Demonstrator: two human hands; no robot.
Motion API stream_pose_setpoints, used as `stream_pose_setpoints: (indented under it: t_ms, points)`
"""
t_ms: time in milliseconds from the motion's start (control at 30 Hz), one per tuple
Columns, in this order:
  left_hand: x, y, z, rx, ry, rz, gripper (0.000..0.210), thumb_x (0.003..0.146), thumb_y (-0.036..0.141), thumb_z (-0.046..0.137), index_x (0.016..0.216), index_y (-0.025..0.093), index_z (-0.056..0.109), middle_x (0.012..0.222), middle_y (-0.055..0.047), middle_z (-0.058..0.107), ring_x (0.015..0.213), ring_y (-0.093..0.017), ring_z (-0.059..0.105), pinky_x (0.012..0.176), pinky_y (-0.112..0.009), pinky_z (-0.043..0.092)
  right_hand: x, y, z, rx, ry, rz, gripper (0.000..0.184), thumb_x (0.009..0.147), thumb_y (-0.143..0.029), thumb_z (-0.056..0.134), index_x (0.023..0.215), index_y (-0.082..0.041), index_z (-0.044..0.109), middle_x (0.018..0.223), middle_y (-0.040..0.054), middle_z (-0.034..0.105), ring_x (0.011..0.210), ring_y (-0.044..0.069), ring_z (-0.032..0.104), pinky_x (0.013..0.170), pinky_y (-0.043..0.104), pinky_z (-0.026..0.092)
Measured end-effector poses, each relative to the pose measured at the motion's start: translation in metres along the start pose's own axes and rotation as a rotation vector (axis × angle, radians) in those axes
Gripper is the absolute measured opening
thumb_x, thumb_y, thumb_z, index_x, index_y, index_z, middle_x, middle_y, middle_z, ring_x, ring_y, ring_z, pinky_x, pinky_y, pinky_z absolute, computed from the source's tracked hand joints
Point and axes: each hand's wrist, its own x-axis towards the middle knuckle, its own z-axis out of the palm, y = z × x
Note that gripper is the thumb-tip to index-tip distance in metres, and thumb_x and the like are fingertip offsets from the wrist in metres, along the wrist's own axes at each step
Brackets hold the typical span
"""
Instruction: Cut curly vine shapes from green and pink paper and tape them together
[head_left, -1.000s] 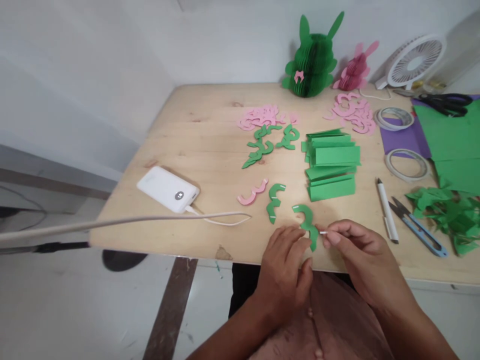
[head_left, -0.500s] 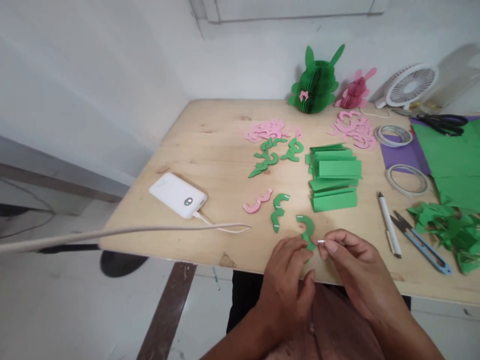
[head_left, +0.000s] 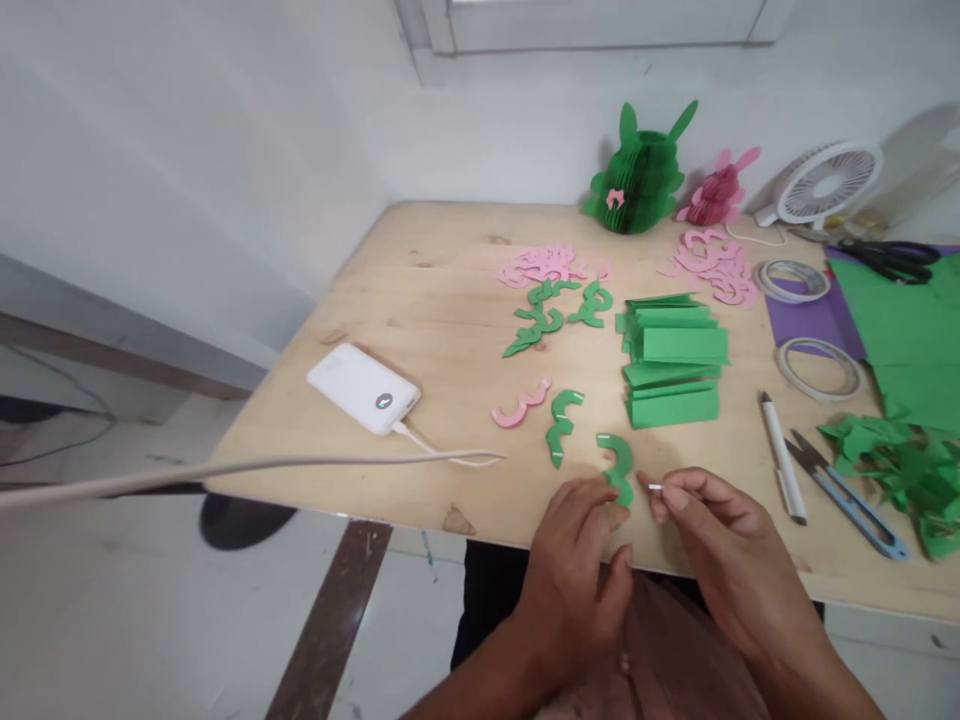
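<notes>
A curvy green paper cut-out [head_left: 619,458] with a white strip at its top end lies near the table's front edge. The fingertips of my left hand [head_left: 577,545] rest on its lower part, with the thumb apart. Just to the right, my right hand [head_left: 716,520] pinches a small white strip [head_left: 655,487] between thumb and finger, clear of the cut-out. Left of these lie a second green cut-out [head_left: 557,440] and a pink one [head_left: 517,410], both with small white strips on them.
Green folded paper [head_left: 675,345] sits behind my hands. On the right are a pen [head_left: 782,455], blue snips [head_left: 855,505], tape rolls [head_left: 817,370] and green scraps [head_left: 892,465]. A white power bank [head_left: 364,388] trails a cable leftward. Paper rabbits [head_left: 637,180] and a fan [head_left: 829,185] stand behind.
My right hand has moved slightly right with the white strip, away from the green cut-out. My left hand stays on the cut-out. The whole view has shifted a little.
</notes>
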Motion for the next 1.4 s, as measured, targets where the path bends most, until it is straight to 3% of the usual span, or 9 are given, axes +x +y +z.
stream_pose_setpoints:
  t_ms: [433,667,900,1200,1400]
  points:
    - [0.001,0.0,0.0,0.0,0.0,0.008,0.025,0.082,0.012,0.048,0.107,0.015,0.054,0.108,-0.014,0.064,0.106,-0.025,0.058,0.094,-0.047,0.048,-0.001,-0.003,0.004,0.054,-0.022,0.071,0.023,0.064,-0.04,0.082,0.066,-0.022,0.068,0.062,-0.0022,0.06,0.068,0.012,0.053,0.066,0.02,0.043]
    - [0.003,-0.006,-0.01,0.136,0.142,0.052,0.03,0.079,0.007,0.052,0.108,0.016,0.053,0.112,-0.013,0.063,0.118,-0.025,0.055,0.101,-0.048,0.045,-0.001,-0.002,0.0,0.035,0.017,0.078,0.026,0.061,-0.044,0.083,0.067,-0.023,0.068,0.062,-0.0017,0.059,0.077,0.016,0.057,0.077,0.026,0.044]
    - [0.012,-0.029,-0.029,0.306,0.223,-0.023,0.03,0.084,0.011,0.052,0.114,0.015,0.051,0.117,-0.015,0.06,0.123,-0.028,0.052,0.099,-0.05,0.048,0.0,0.0,-0.002,0.006,0.029,0.093,0.028,0.061,-0.047,0.082,0.069,-0.024,0.069,0.062,-0.0017,0.06,0.083,0.019,0.059,0.088,0.033,0.041]
    - [0.017,-0.041,-0.031,0.495,0.154,-0.081,0.036,0.089,0.019,0.052,0.123,0.013,0.044,0.134,-0.02,0.047,0.134,-0.033,0.038,0.108,-0.056,0.039,0.001,-0.001,-0.001,-0.026,0.036,0.079,0.028,0.061,-0.047,0.082,0.069,-0.023,0.069,0.063,-0.0015,0.06,0.082,0.02,0.06,0.09,0.036,0.042]
    - [0.018,-0.039,-0.03,0.527,0.11,-0.125,0.036,0.089,0.021,0.05,0.124,0.014,0.044,0.13,-0.019,0.049,0.126,-0.033,0.045,0.103,-0.055,0.043,0.001,-0.002,-0.001,-0.038,0.035,0.079,0.029,0.061,-0.048,0.081,0.069,-0.023,0.069,0.062,-0.0008,0.06,0.084,0.022,0.061,0.088,0.037,0.043]
